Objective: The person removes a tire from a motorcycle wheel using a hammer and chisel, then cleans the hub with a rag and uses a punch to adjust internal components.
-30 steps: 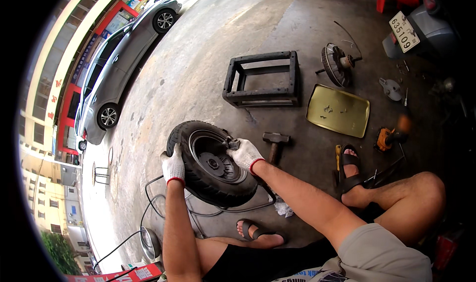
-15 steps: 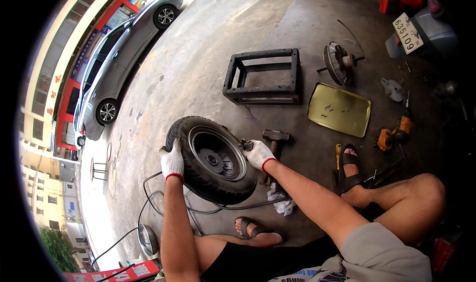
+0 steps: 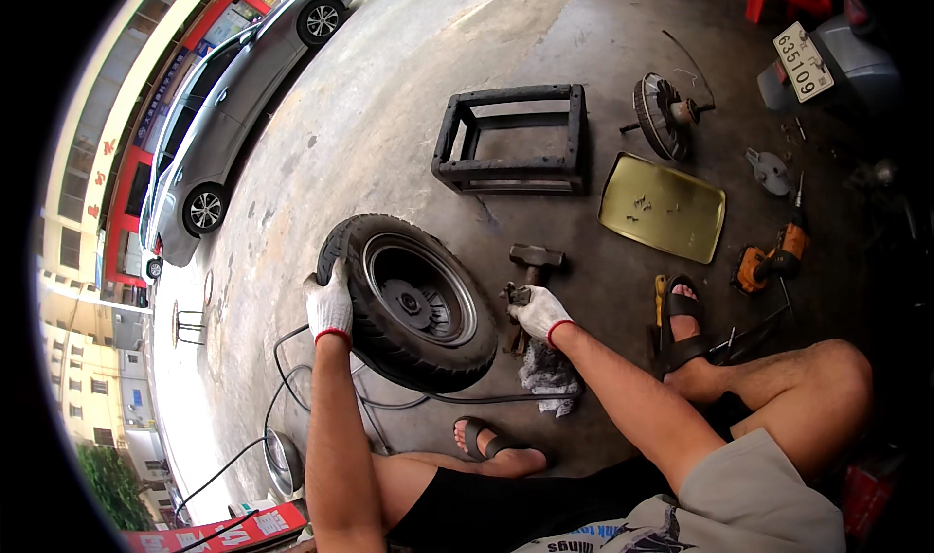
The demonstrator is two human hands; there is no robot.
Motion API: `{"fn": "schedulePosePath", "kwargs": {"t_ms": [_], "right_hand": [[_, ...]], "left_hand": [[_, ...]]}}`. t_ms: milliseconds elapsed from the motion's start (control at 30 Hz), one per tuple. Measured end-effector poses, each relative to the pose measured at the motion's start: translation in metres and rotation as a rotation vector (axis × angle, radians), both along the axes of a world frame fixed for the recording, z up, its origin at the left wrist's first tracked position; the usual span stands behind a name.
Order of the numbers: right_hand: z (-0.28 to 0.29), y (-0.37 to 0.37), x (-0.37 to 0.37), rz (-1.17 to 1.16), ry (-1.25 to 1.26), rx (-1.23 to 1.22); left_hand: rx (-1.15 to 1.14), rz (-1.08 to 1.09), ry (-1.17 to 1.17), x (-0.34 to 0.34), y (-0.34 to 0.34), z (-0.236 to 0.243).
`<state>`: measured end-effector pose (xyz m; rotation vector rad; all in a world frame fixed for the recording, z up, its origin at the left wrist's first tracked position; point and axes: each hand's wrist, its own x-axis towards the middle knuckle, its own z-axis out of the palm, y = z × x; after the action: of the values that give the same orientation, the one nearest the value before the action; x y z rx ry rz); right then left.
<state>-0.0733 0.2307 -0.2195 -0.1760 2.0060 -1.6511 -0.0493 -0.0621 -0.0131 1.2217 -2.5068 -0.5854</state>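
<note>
White-gloved, gripping with a curled left hand the left edge of a tilted, black-tyred, round grey metal wheel, and holding in a closed right hand, right of the wheel, a small dark metal piece. Farther out, a dark block-headed hammer, then a gold rectangular metal tray and a black box-shaped frame.

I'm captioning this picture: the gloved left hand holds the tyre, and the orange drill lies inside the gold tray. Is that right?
Not quite: the head view shows the orange drill on the floor beside the gold tray, not inside it. The gloved left hand does hold the tyre.
</note>
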Motion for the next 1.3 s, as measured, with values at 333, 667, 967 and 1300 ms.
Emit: {"fn": "schedulePosePath", "kwargs": {"t_ms": [333,667,967,1300], "right_hand": [[0.029,-0.006,-0.013,-0.008,0.129,0.041],[-0.003,-0.005,0.003,0.418,0.022,0.017],[0.112,-0.037,0.001,0.015,-0.215,-0.439],[0.114,-0.083,-0.031,0.376,0.113,-0.389]], "left_hand": [[-0.008,-0.026,-0.022,-0.002,0.008,0.005],[0.005,-0.038,0.013,0.001,0.012,0.004],[-0.015,-0.046,0.05,0.01,-0.001,-0.003],[-0.04,-0.045,0.0,0.012,0.009,0.003]]}}
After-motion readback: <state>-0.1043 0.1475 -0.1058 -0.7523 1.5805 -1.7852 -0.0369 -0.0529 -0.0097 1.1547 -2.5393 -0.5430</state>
